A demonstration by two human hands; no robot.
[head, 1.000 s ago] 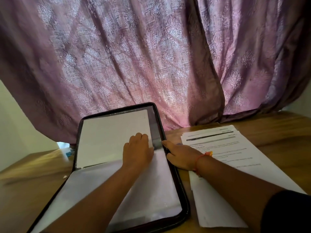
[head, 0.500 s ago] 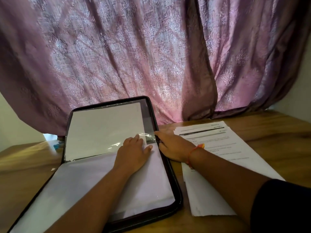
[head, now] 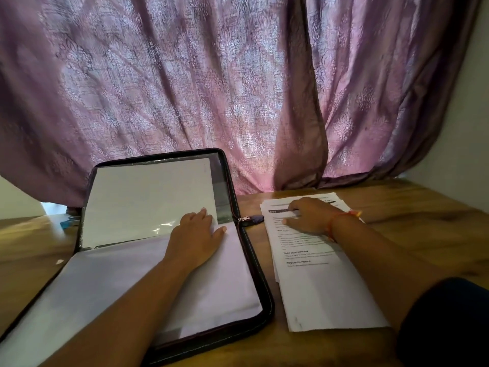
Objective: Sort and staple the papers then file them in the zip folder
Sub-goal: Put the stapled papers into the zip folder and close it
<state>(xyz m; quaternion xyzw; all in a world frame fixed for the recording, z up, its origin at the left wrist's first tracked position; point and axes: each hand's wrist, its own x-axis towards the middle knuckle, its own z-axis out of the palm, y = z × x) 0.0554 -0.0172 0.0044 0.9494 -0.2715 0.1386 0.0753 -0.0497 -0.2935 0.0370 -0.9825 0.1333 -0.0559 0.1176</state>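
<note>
On the wooden tabletop [head: 412,207], your right hand [head: 307,215] has left the black zip folder [head: 260,282] and now lies flat on the white printed papers [head: 322,287]; your left hand [head: 197,237] presses flat on the filed sheets, so more filing looks due.

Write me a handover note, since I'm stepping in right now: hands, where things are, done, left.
Left hand: flat, fingers straight, pressing the white sheets inside the open zip folder.
Right hand: resting on the printed paper stack on the table, right of the folder; fingers loosely bent, not gripping.
Done: folder unzipped, sheets already in both halves.
Left: the printed stack is not filed. Staples can't be made out. A blue item behind the folder may be the stapler. Then zip shut.
</note>
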